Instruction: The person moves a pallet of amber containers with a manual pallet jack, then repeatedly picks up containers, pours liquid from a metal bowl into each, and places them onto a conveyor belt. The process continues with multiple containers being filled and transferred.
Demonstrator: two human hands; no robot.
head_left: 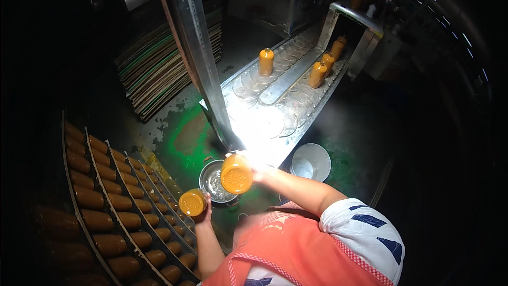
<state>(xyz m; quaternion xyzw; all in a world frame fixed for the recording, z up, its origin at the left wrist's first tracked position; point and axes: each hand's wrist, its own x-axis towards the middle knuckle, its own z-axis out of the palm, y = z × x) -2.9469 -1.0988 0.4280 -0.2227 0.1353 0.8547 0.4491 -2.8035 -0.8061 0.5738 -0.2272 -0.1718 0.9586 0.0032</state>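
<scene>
My left hand (pixel 207 209) is wrapped round an orange-brown bottle (pixel 192 203), its round base turned up toward me. A second orange-brown bottle (pixel 236 175) is in my right hand (pixel 255 173), also base up; most of those fingers are hidden behind it or lost in glare. Beneath and between the two bottles sits a round metal pot (pixel 214 181) with side handles and shiny, wet-looking contents. Beyond my right hand runs a conveyor (pixel 275 89) of overlapping plates. One upright bottle (pixel 266 62) stands on its left lane, and several bottles (pixel 317 74) stand on its right lane.
Rows of similar bottles (pixel 120 203) lie on their sides in a rack at left. A metal post (pixel 198 47) rises beside the conveyor's near end. A pale bucket (pixel 311 162) stands to the right. Stacked boards (pixel 156 69) lean at the far left. A metal hood (pixel 355 16) spans the conveyor.
</scene>
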